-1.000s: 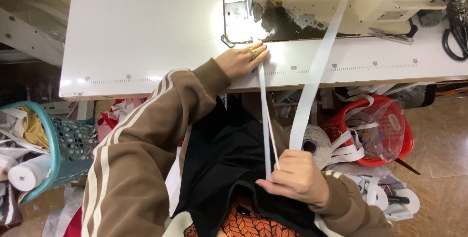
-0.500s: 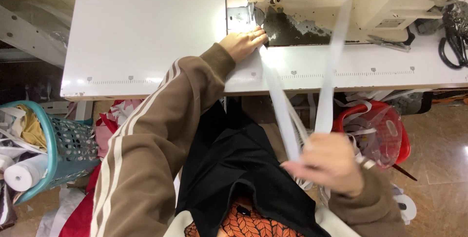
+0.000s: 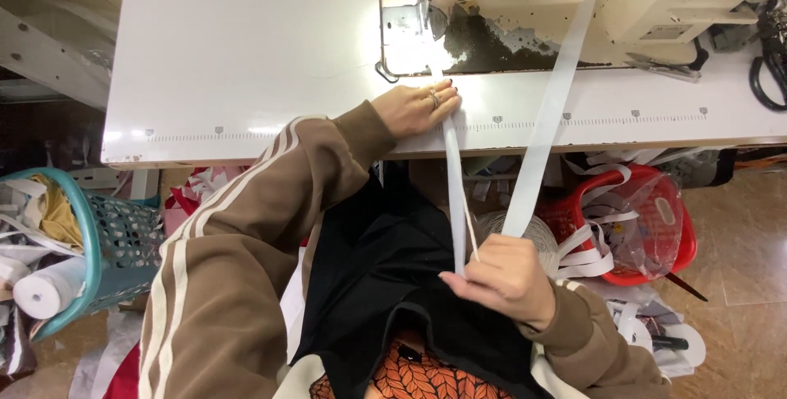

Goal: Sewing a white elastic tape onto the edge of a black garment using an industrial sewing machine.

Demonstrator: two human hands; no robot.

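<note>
My left hand [image 3: 416, 109] lies flat on the white sewing table [image 3: 246, 46], fingertips pressing a narrow white strap [image 3: 453, 194] near the needle plate of the sewing machine [image 3: 525, 5]. My right hand [image 3: 502, 278] is lower, over my lap, pinching that strap's lower end, with the strap taut between the two hands. A second, wider white band [image 3: 548, 120] runs from the machine top down to just beside my right hand. Both sleeves are brown with cream stripes.
A red basket [image 3: 680, 239] with white strap loops and a clear bag sits under the table at right. A teal basket [image 3: 90, 259] with cloth and a white roll stands at left. Black scissors [image 3: 766, 63] lie at the table's right edge.
My right hand went right and up, then came back left and down with the strap. My left hand stayed on the table by the needle plate.
</note>
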